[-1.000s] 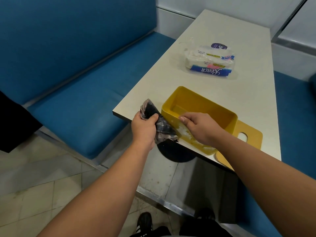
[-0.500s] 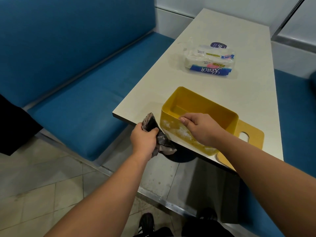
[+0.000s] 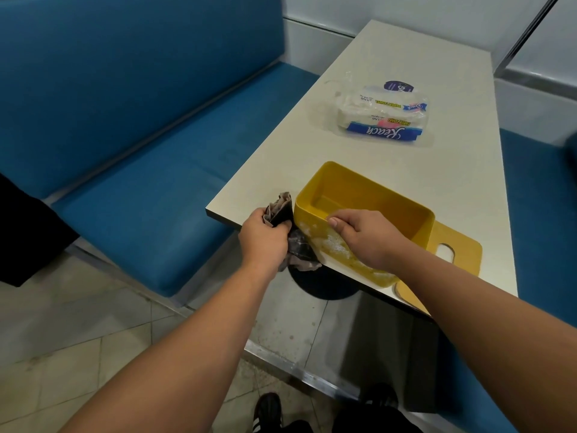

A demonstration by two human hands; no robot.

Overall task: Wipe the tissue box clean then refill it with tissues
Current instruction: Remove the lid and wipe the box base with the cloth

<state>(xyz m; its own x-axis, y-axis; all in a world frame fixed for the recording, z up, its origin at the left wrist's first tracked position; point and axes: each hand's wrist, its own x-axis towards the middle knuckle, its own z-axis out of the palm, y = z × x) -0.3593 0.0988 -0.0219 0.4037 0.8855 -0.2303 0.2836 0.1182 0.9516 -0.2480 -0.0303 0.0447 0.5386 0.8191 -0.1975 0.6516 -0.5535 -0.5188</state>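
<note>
I am gripping the dark cloth (image 3: pixel 282 214) in my left hand (image 3: pixel 263 239), wiping the yellow tissue box (image 3: pixel 321 245) at the table (image 3: pixel 406 170) edge; right hand (image 3: pixel 365 237) clasping its near wall. White residue showing: firm overlapping strokes advised.

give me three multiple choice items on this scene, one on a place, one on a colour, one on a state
1. Where does the tissue pack lie?
A. on the table beyond the box
B. inside the box
C. on the bench

2. What colour is the tissue box?
A. red
B. yellow
C. green

3. What is inside the tissue box?
A. tissues
B. the rag
C. nothing visible

Key: 1 A, the pack sits farther up the table. 2 B, its walls are yellow. 3 C, its bare floor shows; the left hand grips the rag outside, the right hand holds the rim.
</note>
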